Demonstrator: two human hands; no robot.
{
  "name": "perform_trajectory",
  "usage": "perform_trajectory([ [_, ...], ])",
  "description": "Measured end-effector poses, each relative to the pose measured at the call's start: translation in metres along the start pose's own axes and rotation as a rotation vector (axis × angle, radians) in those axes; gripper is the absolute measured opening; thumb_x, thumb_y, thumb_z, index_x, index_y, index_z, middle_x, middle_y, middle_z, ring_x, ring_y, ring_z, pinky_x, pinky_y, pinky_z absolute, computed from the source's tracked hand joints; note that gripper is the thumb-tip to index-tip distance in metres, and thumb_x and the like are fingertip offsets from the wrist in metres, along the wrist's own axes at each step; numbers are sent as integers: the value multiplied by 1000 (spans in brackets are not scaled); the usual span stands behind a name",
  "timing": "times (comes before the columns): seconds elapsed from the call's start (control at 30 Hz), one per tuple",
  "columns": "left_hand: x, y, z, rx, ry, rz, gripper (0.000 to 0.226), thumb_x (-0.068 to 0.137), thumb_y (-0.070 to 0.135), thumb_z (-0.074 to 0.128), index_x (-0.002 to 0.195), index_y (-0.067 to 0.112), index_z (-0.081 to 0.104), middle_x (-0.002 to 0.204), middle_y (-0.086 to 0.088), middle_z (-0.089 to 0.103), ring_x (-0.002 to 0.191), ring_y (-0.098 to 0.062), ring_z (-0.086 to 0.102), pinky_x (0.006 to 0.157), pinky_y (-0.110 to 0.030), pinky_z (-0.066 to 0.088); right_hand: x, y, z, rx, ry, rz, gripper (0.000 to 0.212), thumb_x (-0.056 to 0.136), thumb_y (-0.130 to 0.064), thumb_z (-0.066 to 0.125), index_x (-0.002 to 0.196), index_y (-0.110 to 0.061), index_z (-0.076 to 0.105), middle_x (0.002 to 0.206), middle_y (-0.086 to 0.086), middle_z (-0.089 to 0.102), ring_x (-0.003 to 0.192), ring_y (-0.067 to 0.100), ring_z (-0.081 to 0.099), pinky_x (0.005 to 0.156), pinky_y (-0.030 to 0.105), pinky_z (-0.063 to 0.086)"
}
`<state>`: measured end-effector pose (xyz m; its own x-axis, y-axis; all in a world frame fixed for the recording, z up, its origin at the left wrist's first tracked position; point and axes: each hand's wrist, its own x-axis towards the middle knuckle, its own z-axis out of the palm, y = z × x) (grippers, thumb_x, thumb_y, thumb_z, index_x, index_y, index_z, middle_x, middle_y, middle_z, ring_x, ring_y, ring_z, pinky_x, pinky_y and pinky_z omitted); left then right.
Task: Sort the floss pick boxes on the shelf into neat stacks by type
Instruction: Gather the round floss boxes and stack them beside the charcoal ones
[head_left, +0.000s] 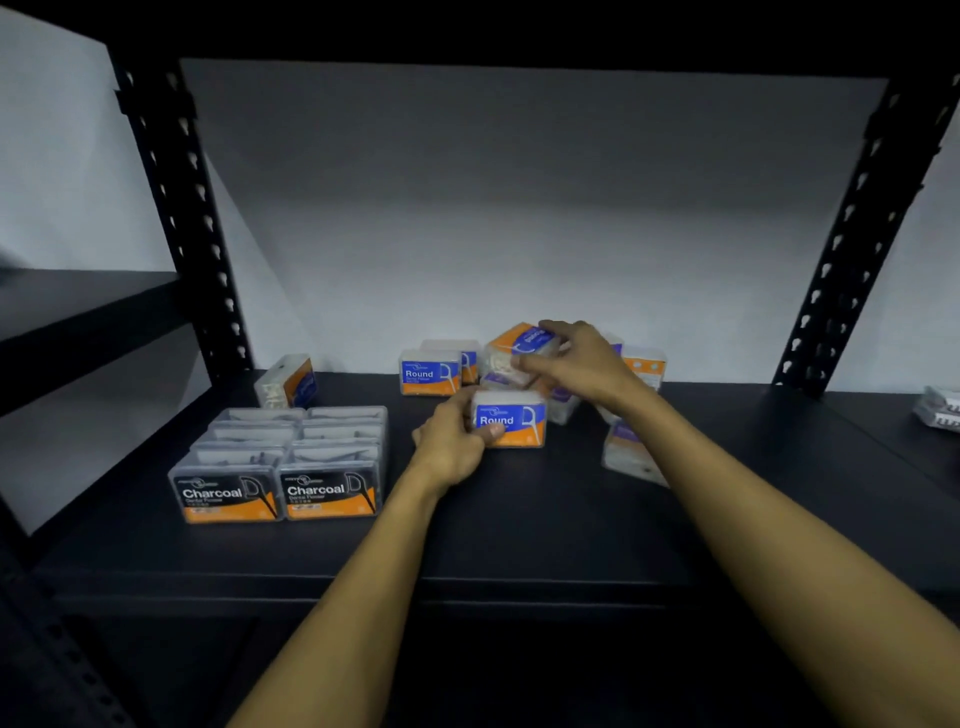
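Observation:
Two neat rows of black Charcoal boxes (283, 467) stand at the shelf's front left. My left hand (452, 441) grips a blue Round box (511, 420) standing upright on the shelf (519, 519). Just behind it, my right hand (576, 358) holds another blue Round box (522, 345), tilted above a loose pile of mixed boxes (566, 400). Two more Round boxes (431, 371) stand at the back centre. One blue box (285, 382) stands tilted on end at the back left. A purple-labelled box (631, 452) lies on its side at the right.
Black perforated uprights (176, 208) frame the bay on both sides, with a white wall behind. A dark shelf above limits headroom. Another pale pack (940, 408) sits in the neighbouring bay at the far right. A lower shelf edge runs along the front.

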<state>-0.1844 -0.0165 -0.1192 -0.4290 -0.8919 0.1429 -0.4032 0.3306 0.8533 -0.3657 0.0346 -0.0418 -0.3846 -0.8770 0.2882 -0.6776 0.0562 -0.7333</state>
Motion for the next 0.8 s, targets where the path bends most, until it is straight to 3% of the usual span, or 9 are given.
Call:
perform_trajectory([
  [0.07, 3, -5, 1, -22, -23, 12, 60, 68, 52, 72, 125, 46, 56, 117, 17, 71, 119, -15, 63, 115, -46, 34, -19, 10, -8, 278, 3, 63, 91, 64, -49, 85, 141, -15, 54, 136, 8, 57, 113, 22, 65, 94, 41, 57],
  [0.13, 12, -17, 4, -87, -59, 44, 62, 59, 56, 74, 118, 57, 55, 115, 19, 71, 117, -14, 65, 113, -47, 38, -37, 18, -14, 544, 1, 103, 83, 67, -33, 87, 139, -6, 55, 132, 17, 59, 108, 28, 68, 88, 45, 60],
  [0.2, 15, -24, 6, -147, -78, 85, 62, 60, 46, 78, 114, 63, 54, 120, 16, 69, 115, -13, 66, 110, -46, 44, -59, 19, -19, 712, -24, 114, 72, 73, -18, 83, 137, -2, 55, 130, 21, 61, 112, 32, 67, 91, 44, 58],
  [0.3, 0, -12, 2, -161, -79, 158, 56, 70, 26, 74, 117, 50, 59, 124, 9, 68, 115, -14, 65, 105, -44, 49, -99, 22, -28, 780, -176, 109, 58, 84, 5, 70, 138, -5, 54, 123, 15, 68, 109, 22, 70, 87, 29, 58],
  [0.43, -1, -10, 0, -146, -88, 177, 52, 74, 21, 73, 118, 44, 62, 124, 7, 69, 116, -15, 65, 105, -44, 50, -135, 39, -37, 703, -422, 92, 67, 80, 19, 64, 140, -10, 53, 125, 12, 70, 117, 21, 66, 87, 24, 55],
  [0.5, -4, -7, -1, -134, -90, 167, 50, 77, 26, 75, 121, 44, 61, 126, 8, 67, 117, -13, 63, 105, -43, 50, -139, 48, -38, 662, -413, 110, 70, 78, 19, 66, 140, -12, 54, 123, 10, 71, 115, 19, 67, 85, 22, 54],
  [0.63, -12, -2, 1, -105, -50, 198, 59, 71, 63, 72, 124, 38, 63, 125, 11, 67, 116, -9, 63, 104, -39, 50, -145, 54, -34, 720, -298, 164, 68, 67, 8, 64, 131, -13, 63, 118, 7, 74, 112, 16, 68, 91, 23, 52],
  [0.73, -15, -2, 1, -86, -14, 215, 51, 77, 56, 74, 122, 34, 66, 123, 10, 68, 115, -10, 63, 104, -41, 50, -147, 53, -22, 648, -130, 157, 60, 76, -3, 60, 134, -17, 61, 123, 3, 71, 109, 7, 67, 94, 24, 51],
  [0.8, -18, -3, 1, -84, -14, 215, 45, 82, 48, 76, 123, 33, 66, 125, 9, 67, 115, -11, 63, 104, -41, 50, -149, 55, -18, 546, -30, 127, 62, 73, -17, 66, 135, -22, 55, 126, -1, 67, 112, 6, 65, 99, 33, 52],
])
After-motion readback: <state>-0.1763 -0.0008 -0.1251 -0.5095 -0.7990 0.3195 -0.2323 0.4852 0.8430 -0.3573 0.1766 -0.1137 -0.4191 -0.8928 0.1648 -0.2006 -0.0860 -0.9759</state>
